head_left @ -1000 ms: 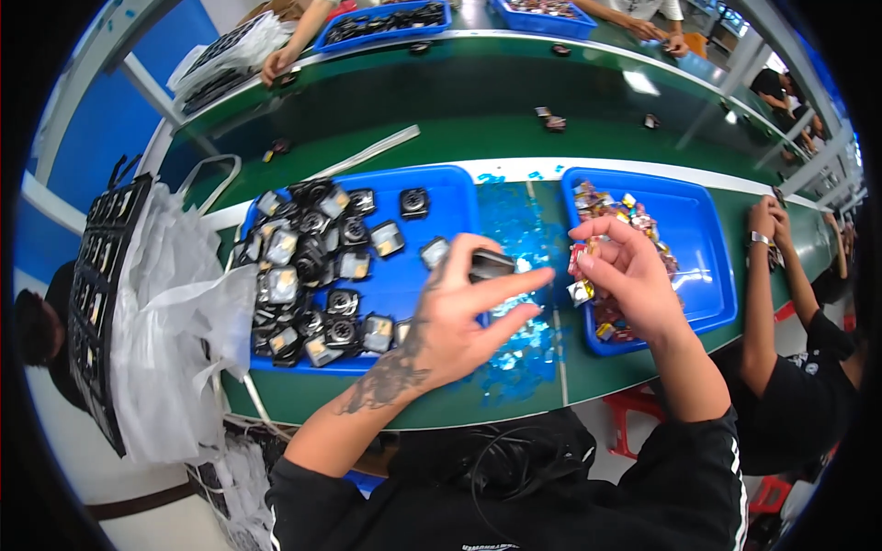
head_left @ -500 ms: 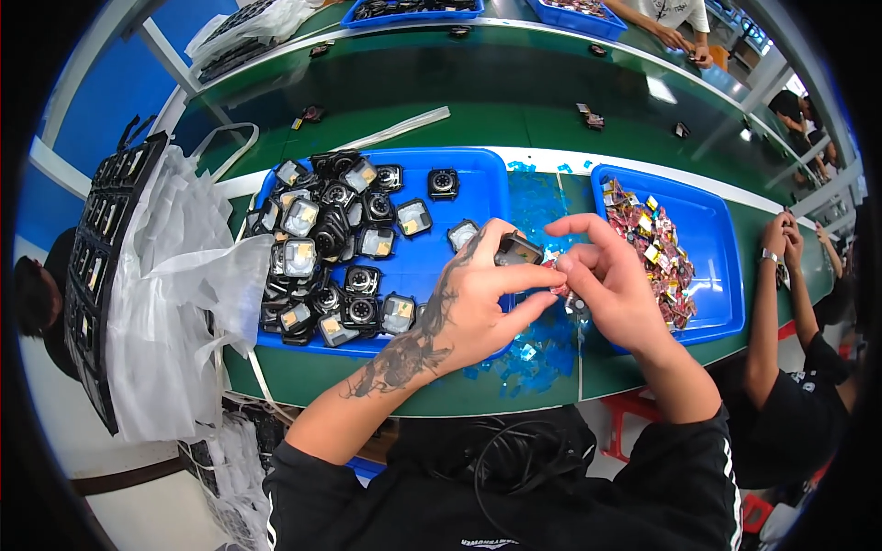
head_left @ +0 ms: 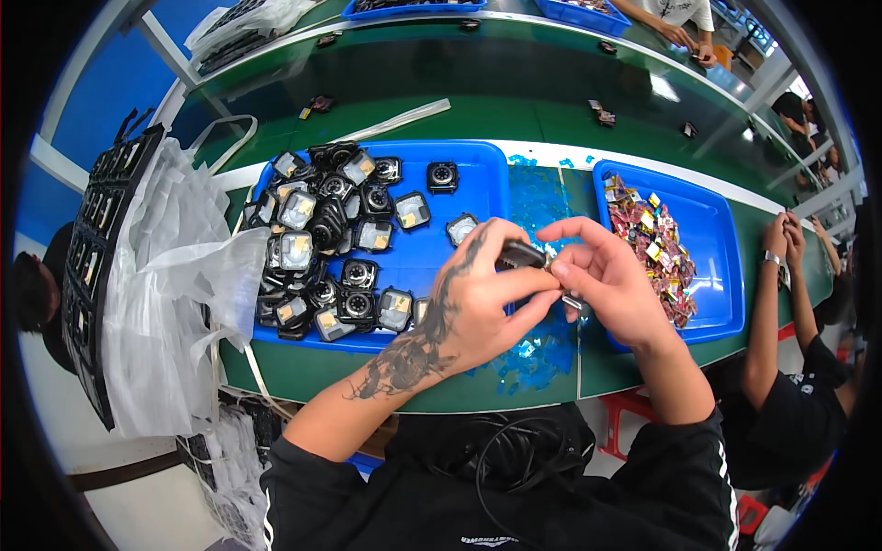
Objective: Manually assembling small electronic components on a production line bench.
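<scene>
My left hand [head_left: 482, 294] is closed around a dark smartwatch case [head_left: 520, 254], held tilted over the table between two blue trays. Close against it, my right hand [head_left: 617, 292] has thumb and index finger pinched at the case's near edge. A small silvery part [head_left: 571, 300] shows below those fingertips; its exact kind is hidden. The left blue tray [head_left: 478, 197] holds a heap of similar watch cases [head_left: 328, 220], some with round backs up. Inside the right blue tray [head_left: 712, 266] lies a pile of small pink, yellow and silver parts [head_left: 650, 243].
Blue film scraps [head_left: 533, 363] litter the green table [head_left: 432, 395] between the trays. Beyond runs a green conveyor [head_left: 514, 110] carrying scattered small parts. At the left stands a black rack [head_left: 115, 275] with white plastic sheeting [head_left: 175, 303]. Co-workers' hands [head_left: 781, 241] are at the right.
The watch case has tilted in my left hand, and my right fingers have shifted slightly at its edge. A silvery part now shows below them. Parts on the conveyor have drifted right.
</scene>
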The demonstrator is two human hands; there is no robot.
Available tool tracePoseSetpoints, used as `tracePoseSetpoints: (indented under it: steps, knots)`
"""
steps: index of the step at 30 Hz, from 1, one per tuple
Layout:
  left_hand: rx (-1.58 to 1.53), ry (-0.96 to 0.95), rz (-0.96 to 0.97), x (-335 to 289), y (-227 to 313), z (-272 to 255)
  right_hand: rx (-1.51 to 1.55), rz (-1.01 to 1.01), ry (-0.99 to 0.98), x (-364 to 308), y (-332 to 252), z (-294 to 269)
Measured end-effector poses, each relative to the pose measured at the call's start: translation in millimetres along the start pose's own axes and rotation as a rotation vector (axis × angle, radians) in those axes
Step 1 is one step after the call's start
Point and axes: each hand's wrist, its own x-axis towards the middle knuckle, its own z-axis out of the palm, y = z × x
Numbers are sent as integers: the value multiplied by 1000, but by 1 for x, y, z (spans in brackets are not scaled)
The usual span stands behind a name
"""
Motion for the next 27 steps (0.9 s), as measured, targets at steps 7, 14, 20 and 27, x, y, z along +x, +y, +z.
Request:
tracePoseSetpoints:
  steps: [7, 14, 20, 27]
  knots:
    - [-553, -59, -439, -2, 0, -1, -189, -142, 18, -2, 6, -2]
    - [-548, -28, -505, -3, 0, 0, -306, -320, 221, -14, 2, 9]
    - [-449, 21, -435, 1, 8, 0, -219, -346, 290, -10, 5, 7]
    - [-403, 73, -390, -2, 8, 3, -184, -273, 260, -8, 3, 6]
